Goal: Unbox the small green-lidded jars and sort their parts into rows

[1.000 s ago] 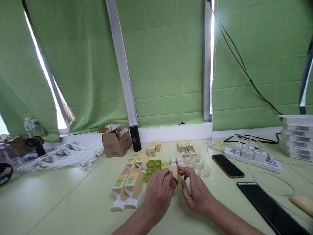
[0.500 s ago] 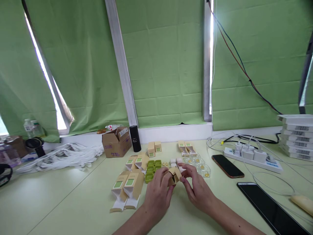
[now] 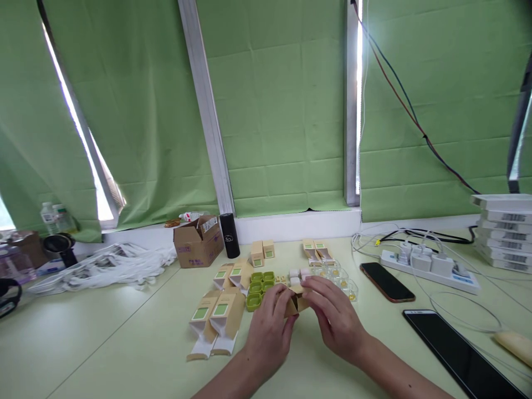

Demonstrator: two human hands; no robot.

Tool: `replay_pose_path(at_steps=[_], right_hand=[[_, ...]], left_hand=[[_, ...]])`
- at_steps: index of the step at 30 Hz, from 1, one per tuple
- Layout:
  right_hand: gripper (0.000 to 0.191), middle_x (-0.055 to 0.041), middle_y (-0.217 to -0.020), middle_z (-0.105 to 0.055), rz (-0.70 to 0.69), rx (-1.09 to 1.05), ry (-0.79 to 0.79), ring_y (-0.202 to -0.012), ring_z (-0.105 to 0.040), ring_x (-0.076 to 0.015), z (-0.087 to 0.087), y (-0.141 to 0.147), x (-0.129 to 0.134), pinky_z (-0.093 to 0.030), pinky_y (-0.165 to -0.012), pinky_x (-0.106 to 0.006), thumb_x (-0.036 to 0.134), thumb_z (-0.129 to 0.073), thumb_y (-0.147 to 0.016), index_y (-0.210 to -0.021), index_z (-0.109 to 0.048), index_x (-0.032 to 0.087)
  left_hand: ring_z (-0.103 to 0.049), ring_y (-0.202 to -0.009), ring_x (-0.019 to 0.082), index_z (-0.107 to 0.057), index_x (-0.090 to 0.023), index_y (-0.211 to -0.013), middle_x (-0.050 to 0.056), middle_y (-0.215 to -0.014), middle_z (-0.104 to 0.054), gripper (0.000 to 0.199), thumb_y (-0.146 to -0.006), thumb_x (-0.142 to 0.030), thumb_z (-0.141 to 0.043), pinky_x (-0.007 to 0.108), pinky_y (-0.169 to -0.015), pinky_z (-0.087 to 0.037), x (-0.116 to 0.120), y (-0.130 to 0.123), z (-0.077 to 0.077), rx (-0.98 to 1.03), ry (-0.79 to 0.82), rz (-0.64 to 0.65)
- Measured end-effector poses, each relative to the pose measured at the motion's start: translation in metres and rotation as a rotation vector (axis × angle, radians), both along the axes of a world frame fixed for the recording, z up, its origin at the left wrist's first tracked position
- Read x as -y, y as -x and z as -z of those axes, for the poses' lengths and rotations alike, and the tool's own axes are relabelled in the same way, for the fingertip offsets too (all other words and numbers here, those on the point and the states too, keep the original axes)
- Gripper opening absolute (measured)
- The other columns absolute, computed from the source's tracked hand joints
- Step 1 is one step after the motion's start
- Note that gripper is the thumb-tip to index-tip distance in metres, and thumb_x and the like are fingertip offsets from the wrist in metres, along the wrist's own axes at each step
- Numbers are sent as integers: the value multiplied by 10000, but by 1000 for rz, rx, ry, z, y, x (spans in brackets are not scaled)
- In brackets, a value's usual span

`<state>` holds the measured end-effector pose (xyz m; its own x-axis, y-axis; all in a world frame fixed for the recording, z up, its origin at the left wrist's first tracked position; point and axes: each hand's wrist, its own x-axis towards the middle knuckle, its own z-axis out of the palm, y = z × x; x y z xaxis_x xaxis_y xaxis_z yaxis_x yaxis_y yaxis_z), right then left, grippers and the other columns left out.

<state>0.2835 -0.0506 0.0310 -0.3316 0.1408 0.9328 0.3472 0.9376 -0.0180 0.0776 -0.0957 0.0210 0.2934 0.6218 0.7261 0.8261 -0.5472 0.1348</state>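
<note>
Between my two hands is a small tan cardboard box (image 3: 292, 306), its end flaps standing open toward me. My left hand (image 3: 269, 327) is closed around the box's left side. The fingers of my right hand (image 3: 334, 313) press on its flap from the right and hide part of it. Just beyond sit several green square trays (image 3: 256, 285), small white pieces (image 3: 294, 274) and clear plastic cups (image 3: 351, 290) with yellow centres. To the left lie flattened-looking tan cartons (image 3: 228, 310) with green labels and white inner flaps.
Farther back stand small closed boxes (image 3: 257, 254), more open cartons (image 3: 312, 252), a black cylinder (image 3: 229, 235) and a brown carton (image 3: 198, 241). On the right are a phone (image 3: 387, 281), a tablet-like device (image 3: 457, 349), a power strip (image 3: 428, 270) and stacked white boxes (image 3: 507, 233).
My right hand has shifted slightly, its fingers now reaching over the box's flap and covering more of it. The left hand keeps its hold in nearly the same place.
</note>
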Motion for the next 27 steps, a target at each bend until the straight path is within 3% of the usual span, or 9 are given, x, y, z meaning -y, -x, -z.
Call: replay_pose_path(at_steps=[7, 17, 27], right_hand=[[473, -99, -1141, -766, -65, 67, -77, -1101, -723, -206, -3, 1, 3, -551, -1076, -503, -8, -397, -936, -1297, -605, 213], [531, -96, -1124, -764, 72, 56, 53, -1019, -727, -222, 0, 1, -6, -525, -1005, -495, -34, -391, -855, -1290, -579, 205], [338, -57, -970, -750, 46, 6, 135, -842, -714, -211, 3, 0, -2, -457, -1040, -531, 39, -473, -929, -1183, -561, 243]], left_hand=[[-568, -1292, 301, -369, -224, -1535, 178, -1404, -531, 610, -954, -114, -519, 463, -996, -570, 1, 0, 1, -7, 48, 3], [-544, -1339, 309, -307, -222, -1585, 182, -1441, -520, 675, -953, -122, -524, 485, -1047, -542, -1, 3, 3, 48, 83, 5], [-533, -1358, 293, -326, -256, -1578, 156, -1453, -510, 666, -961, -129, -540, 482, -1086, -520, -3, 3, 3, 172, 128, 26]])
